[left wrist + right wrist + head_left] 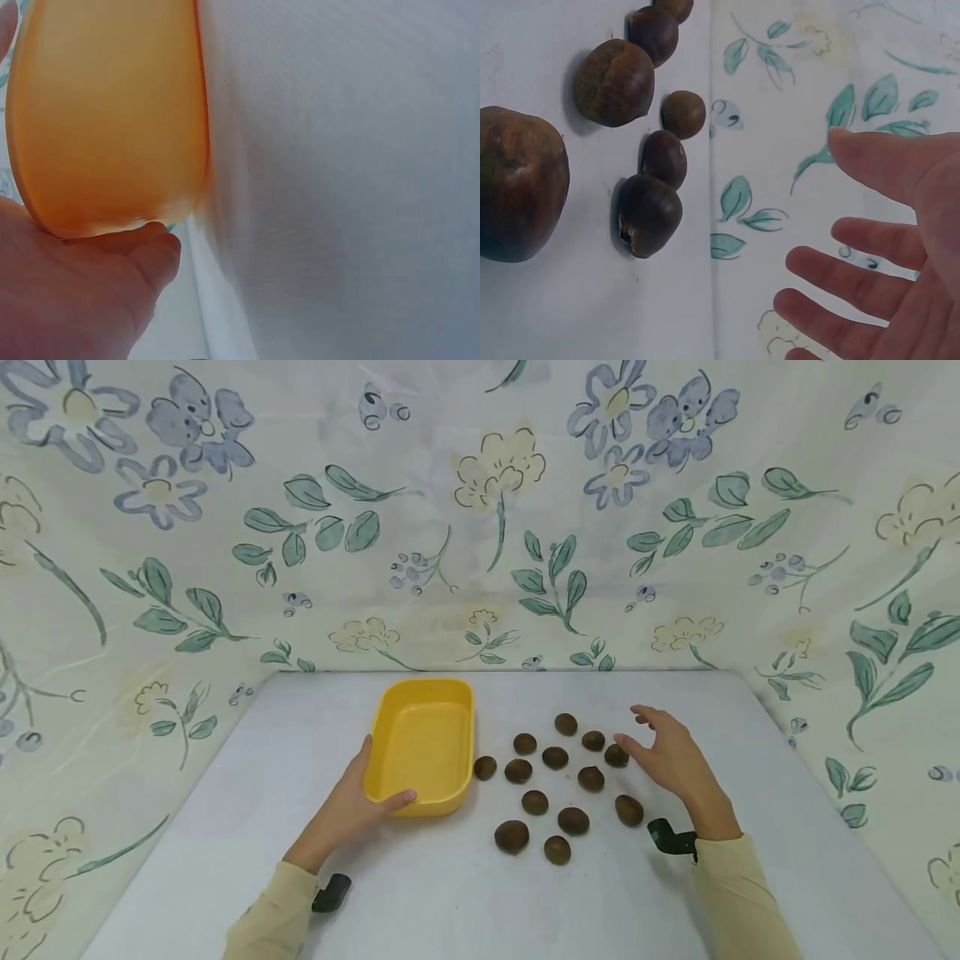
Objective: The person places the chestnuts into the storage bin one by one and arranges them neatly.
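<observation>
A yellow tray (423, 752) with nothing inside sits left of centre on the white table. My left hand (348, 802) grips its near left corner, the thumb lying over the near rim and the fingers along the left side. In the left wrist view the wall of the tray (112, 120) rises beside that hand (82, 292). Several brown chestnuts (555, 757) lie scattered to the right of the tray. By the rightmost ones hovers my right hand (671, 760), fingers spread and holding nothing. The right wrist view has a dark chestnut (649, 216) apart from that hand (900, 262).
One chestnut (485, 767) lies right beside the tray's right wall. Behind the white table (600, 910) hangs a floral cloth (450, 593), which also runs down both sides. A small black device (332, 893) is worn at the left wrist, and another (671, 837) at the right.
</observation>
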{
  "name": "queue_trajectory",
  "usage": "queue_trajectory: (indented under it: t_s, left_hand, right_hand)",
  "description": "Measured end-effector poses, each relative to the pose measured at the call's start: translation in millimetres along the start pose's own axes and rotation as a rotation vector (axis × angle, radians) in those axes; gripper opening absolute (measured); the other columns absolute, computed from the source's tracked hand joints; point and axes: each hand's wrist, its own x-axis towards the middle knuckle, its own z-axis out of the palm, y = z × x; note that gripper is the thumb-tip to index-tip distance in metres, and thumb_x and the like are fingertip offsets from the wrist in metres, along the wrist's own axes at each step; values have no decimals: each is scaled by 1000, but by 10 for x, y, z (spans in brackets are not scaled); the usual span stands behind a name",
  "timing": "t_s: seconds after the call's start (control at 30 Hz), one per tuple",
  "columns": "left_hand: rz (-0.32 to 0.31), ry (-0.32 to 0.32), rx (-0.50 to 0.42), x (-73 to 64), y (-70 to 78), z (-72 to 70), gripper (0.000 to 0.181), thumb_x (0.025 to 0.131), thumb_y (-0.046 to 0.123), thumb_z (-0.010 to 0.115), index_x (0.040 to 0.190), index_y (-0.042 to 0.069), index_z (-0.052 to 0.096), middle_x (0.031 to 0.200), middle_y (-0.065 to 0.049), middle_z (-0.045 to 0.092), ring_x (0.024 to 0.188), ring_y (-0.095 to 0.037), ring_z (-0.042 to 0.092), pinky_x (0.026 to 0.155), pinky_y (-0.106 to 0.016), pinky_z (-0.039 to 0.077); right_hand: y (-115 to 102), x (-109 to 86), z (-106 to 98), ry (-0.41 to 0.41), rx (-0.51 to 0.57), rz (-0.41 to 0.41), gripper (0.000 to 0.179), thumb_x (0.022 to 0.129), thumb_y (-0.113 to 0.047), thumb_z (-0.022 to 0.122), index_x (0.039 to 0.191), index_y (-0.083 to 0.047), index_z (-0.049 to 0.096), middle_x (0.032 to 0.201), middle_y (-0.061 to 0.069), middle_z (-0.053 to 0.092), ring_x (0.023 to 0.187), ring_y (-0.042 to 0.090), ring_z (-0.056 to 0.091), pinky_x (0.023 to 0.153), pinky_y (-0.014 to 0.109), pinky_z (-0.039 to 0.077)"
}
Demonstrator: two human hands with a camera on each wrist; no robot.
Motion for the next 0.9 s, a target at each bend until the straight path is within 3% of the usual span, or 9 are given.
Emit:
queue_trajectory:
  t_s: [0.13, 0.23, 0.5, 0.73, 0.9]
  left_hand:
    - [77, 10, -37, 47, -4, 23, 123, 81, 43, 88, 167, 14, 6, 152, -15, 46, 122, -29, 55, 110, -53, 46]
    - [82, 12, -27, 82, 10, 35, 123, 78, 43, 90, 166, 15, 8, 146, -12, 49, 115, -25, 56, 103, -47, 49]
    - [29, -9, 3, 177, 57, 37, 128, 76, 48, 91, 166, 14, 6, 149, -14, 48, 121, -29, 55, 109, -53, 47]
    - [29, -23, 32, 237, 52, 14, 128, 73, 53, 91, 165, 14, 11, 147, -14, 51, 120, -30, 55, 106, -51, 48]
    - [-1, -54, 115, 286, 80, -24, 137, 74, 63, 86, 167, 10, 0, 152, -17, 47, 122, -31, 54, 107, -54, 48]
  right_hand:
    - [40, 6, 3, -6, 3, 8, 65, 103, -35, 62, 154, 0, 42, 150, 29, 52, 137, 50, 50, 110, 64, 46]
    - [65, 17, 9, -7, 8, 11, 64, 102, -34, 63, 153, 1, 43, 149, 29, 53, 137, 50, 50, 109, 64, 47]
    - [138, 68, 76, -27, 19, 26, 62, 101, -31, 66, 151, 1, 47, 147, 27, 56, 138, 48, 50, 109, 61, 49]
    - [204, 116, 147, -55, 31, 62, 60, 99, -31, 70, 147, -1, 52, 144, 25, 59, 135, 45, 53, 104, 58, 53]
    - [289, 149, 151, -62, 58, 54, 56, 98, -30, 71, 143, 1, 57, 140, 25, 62, 131, 44, 56, 99, 56, 55]
